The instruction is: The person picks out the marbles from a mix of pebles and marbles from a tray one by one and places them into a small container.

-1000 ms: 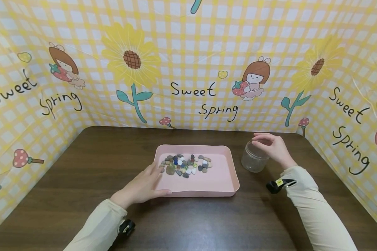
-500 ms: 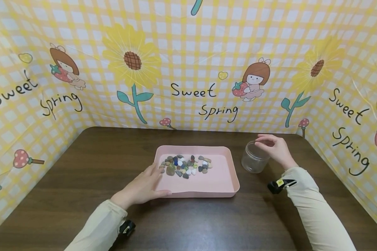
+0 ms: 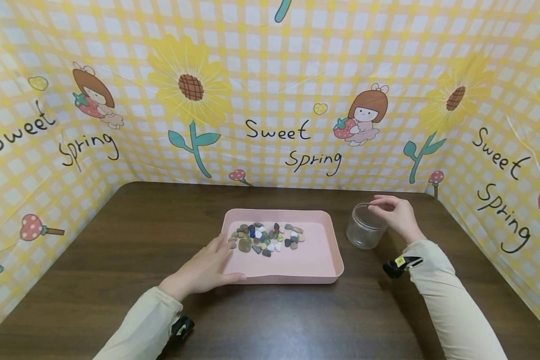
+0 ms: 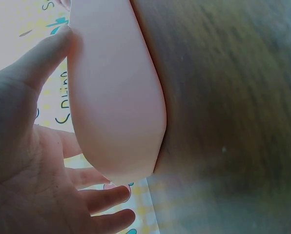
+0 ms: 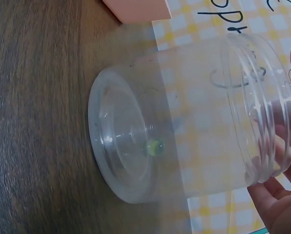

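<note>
A shallow pink tray (image 3: 297,260) stands on the brown table, with a spread of small coloured pebbles (image 3: 270,240) in it. My left hand (image 3: 202,267) rests at its front left corner. The thumb touches the front rim and the long fingers lie spread along the left side. To the right of the tray stands a clear lidless jar (image 3: 362,235). In the right wrist view, a small green marble (image 5: 154,147) shows at the bottom of the jar. My right hand (image 3: 396,215) is at the jar's mouth, fingers loosely bent near the rim, with nothing visible between them.
A yellow checked cloth (image 3: 270,100) with printed flowers and lettering hangs behind and on both sides of the table (image 3: 270,320). A narrow strip of table lies between the tray and the jar.
My right hand has drifted slightly to the right across the jar's mouth. The jar, the tray and my left hand look unmoved.
</note>
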